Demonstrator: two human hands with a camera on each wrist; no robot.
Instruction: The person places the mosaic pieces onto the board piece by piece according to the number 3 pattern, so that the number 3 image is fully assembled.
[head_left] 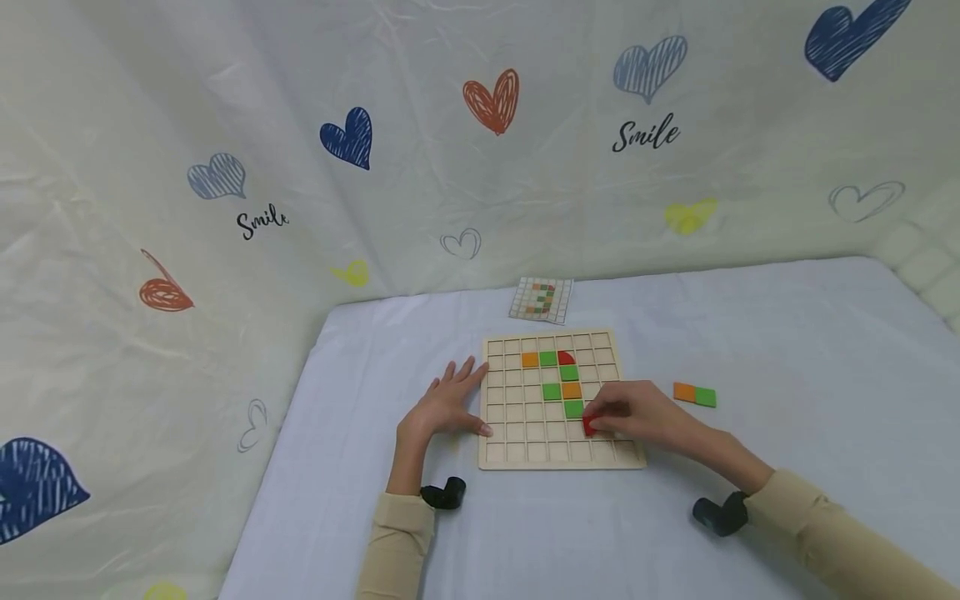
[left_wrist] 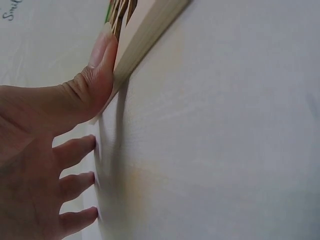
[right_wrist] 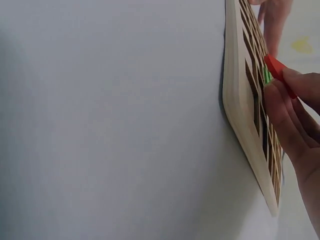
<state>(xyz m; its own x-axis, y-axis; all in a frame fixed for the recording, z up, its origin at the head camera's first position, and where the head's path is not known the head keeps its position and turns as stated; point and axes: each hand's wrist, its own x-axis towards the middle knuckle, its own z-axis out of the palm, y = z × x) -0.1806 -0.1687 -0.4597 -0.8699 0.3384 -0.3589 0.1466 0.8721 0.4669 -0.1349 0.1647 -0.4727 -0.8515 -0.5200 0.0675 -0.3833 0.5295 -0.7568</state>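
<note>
A wooden grid board [head_left: 517,454] lies on the white cloth. In its cells sit several green tiles, an orange tile [head_left: 530,360] at the upper left, another orange tile [head_left: 572,390] and a red rounded tile [head_left: 566,358]. My right hand [head_left: 637,414] pinches a red tile [right_wrist: 280,72] between thumb and fingers, low over the board's lower right, close to a green tile [head_left: 573,409]. With fingers spread, my left hand [head_left: 444,406] rests at the board's left edge. Its thumb [left_wrist: 102,60] touches the rim, and other fingertips press on the cloth in the left wrist view.
Behind the board lies a pattern card [head_left: 542,300] with a coloured grid. Right of the board, a loose orange tile [head_left: 684,392] and green tile [head_left: 705,397] lie side by side on the cloth [head_left: 810,350]. A curtain [head_left: 420,183] printed with hearts hangs behind the table.
</note>
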